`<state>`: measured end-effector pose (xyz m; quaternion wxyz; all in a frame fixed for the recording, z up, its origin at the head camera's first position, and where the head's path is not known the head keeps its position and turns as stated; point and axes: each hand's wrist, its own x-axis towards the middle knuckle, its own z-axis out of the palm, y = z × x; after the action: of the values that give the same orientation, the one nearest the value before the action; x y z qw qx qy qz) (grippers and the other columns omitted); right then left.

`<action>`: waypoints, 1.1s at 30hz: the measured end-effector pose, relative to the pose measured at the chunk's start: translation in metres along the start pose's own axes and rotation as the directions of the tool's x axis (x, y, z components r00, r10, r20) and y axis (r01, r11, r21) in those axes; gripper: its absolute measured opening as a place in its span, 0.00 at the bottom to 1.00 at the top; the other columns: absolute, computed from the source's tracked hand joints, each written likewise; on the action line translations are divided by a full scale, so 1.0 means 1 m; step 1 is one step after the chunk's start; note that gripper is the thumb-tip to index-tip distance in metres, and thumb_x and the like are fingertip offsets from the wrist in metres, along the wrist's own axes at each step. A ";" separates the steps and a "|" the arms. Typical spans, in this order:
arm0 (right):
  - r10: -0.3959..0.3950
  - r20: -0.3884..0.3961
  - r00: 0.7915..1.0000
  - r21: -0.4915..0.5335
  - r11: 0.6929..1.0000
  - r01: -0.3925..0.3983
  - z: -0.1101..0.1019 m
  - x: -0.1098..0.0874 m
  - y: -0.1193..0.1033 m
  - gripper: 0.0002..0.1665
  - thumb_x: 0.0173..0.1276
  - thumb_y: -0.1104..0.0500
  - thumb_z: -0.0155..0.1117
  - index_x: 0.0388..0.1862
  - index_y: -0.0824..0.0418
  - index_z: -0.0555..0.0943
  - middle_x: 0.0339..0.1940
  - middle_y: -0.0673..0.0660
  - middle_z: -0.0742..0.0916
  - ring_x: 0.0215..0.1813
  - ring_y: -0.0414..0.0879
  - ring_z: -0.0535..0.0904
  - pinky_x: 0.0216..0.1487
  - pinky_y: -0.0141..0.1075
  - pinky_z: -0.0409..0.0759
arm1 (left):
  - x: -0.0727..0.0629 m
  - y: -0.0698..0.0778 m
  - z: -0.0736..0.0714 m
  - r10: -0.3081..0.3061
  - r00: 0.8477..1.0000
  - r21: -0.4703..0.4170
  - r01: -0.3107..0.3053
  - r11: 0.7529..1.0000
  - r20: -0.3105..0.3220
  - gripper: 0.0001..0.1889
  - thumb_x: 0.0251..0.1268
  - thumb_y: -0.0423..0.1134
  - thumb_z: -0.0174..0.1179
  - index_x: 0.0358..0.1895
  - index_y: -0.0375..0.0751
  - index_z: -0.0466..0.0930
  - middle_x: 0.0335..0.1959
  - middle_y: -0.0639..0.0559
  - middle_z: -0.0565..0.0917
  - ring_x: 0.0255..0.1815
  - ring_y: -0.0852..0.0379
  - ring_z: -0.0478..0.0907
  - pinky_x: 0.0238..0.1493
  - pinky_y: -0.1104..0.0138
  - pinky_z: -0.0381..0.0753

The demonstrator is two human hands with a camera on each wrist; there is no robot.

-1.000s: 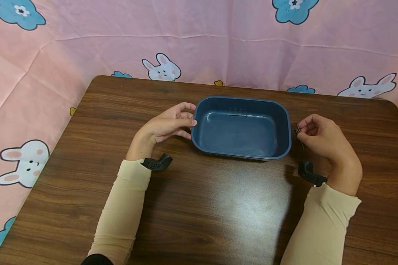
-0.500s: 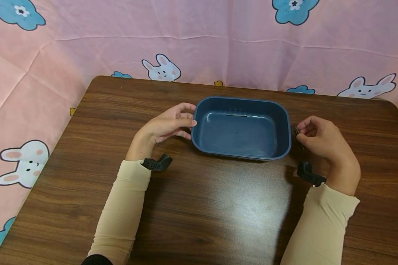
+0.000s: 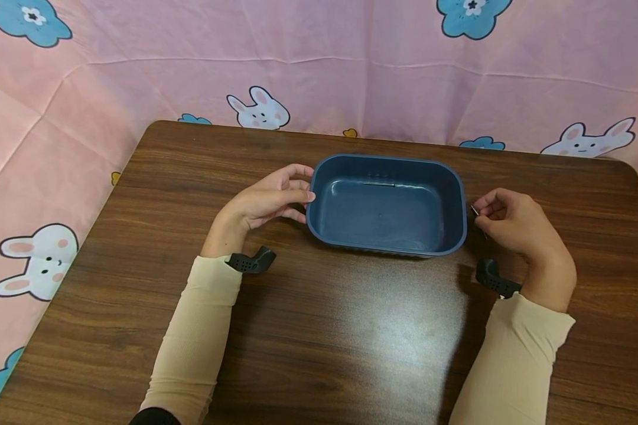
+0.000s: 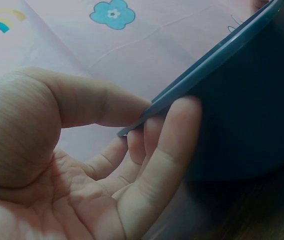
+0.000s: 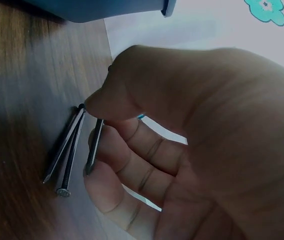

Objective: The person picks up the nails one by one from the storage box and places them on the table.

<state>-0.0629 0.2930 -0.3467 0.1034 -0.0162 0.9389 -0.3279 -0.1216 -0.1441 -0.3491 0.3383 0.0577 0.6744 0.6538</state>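
Observation:
A blue plastic basin (image 3: 380, 215) stands on the table. My left hand (image 3: 268, 198) pinches its left rim, thumb on top and fingers against the outer wall (image 4: 242, 115). To the right of the basin, my right hand (image 3: 521, 221) holds a nail (image 5: 95, 147) between thumb and fingers; part of the nail is hidden by the thumb. Two more nails (image 5: 71, 157) lie close together on the wood below the fingertips. A thin dark sliver (image 3: 380, 185) shows along the basin's far inner edge; whether it is a nail I cannot tell.
The brown wood-grain table (image 3: 324, 330) has a far edge just behind the basin. A pink patterned cloth (image 3: 324, 71) hangs beyond it. Black wrist mounts (image 3: 252, 260) sit on both wrists.
My right hand has shifted very slightly left toward the basin, and the nail in its fingers has changed angle a little. The left hand and basin have stayed put.

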 end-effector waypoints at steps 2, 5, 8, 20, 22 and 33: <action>0.002 0.005 1.000 0.001 1.000 -0.002 0.000 0.000 0.001 0.14 0.74 0.63 0.64 0.53 0.71 0.80 0.45 0.67 0.86 0.37 0.30 0.74 0.34 0.20 0.74 | 0.000 0.000 0.000 -0.001 1.000 0.003 0.001 1.000 0.000 0.30 0.75 0.31 0.58 0.75 0.41 0.58 0.48 0.45 0.83 0.44 0.53 0.85 0.42 0.63 0.92; 0.004 0.009 1.000 0.000 1.000 -0.004 0.001 0.000 0.001 0.13 0.74 0.64 0.65 0.53 0.70 0.81 0.46 0.66 0.86 0.37 0.31 0.75 0.34 0.20 0.74 | 0.000 0.000 0.000 -0.004 1.000 0.000 0.004 1.000 -0.002 0.30 0.75 0.31 0.58 0.75 0.41 0.58 0.48 0.45 0.83 0.44 0.52 0.85 0.42 0.62 0.92; 0.020 0.020 1.000 0.000 1.000 -0.020 0.002 0.001 0.001 0.13 0.74 0.63 0.64 0.53 0.69 0.81 0.46 0.65 0.86 0.38 0.33 0.76 0.35 0.21 0.75 | 0.001 0.000 0.000 -0.005 1.000 -0.004 0.005 1.000 0.000 0.30 0.75 0.31 0.58 0.75 0.41 0.58 0.48 0.45 0.83 0.44 0.53 0.85 0.41 0.63 0.92; 0.033 0.032 0.999 -0.011 0.999 -0.032 0.004 0.003 0.004 0.14 0.74 0.64 0.64 0.54 0.71 0.81 0.48 0.70 0.86 0.43 0.45 0.78 0.35 0.21 0.74 | 0.001 0.000 0.000 -0.003 1.000 -0.009 0.003 1.000 0.006 0.30 0.75 0.31 0.58 0.75 0.41 0.58 0.48 0.46 0.83 0.44 0.54 0.86 0.41 0.63 0.92; 0.035 0.033 0.999 -0.011 0.999 -0.035 0.004 0.003 0.004 0.15 0.74 0.64 0.63 0.54 0.71 0.81 0.49 0.71 0.86 0.44 0.47 0.79 0.35 0.21 0.74 | 0.000 -0.001 0.000 -0.002 1.000 -0.009 0.002 1.000 0.006 0.30 0.75 0.31 0.58 0.75 0.41 0.59 0.49 0.45 0.83 0.44 0.53 0.86 0.41 0.63 0.92; 0.029 0.039 0.999 -0.014 0.999 -0.029 0.004 0.004 0.009 0.15 0.74 0.64 0.63 0.55 0.72 0.80 0.50 0.72 0.86 0.43 0.44 0.79 0.36 0.20 0.74 | 0.000 -0.001 -0.001 -0.001 1.000 -0.001 0.001 1.000 0.005 0.30 0.74 0.31 0.58 0.75 0.41 0.59 0.49 0.44 0.83 0.44 0.52 0.86 0.42 0.63 0.92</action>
<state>-0.0655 0.2974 -0.3561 0.1265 -0.0097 0.9390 -0.3197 -0.1220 -0.1446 -0.3500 0.3403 0.0590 0.6734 0.6537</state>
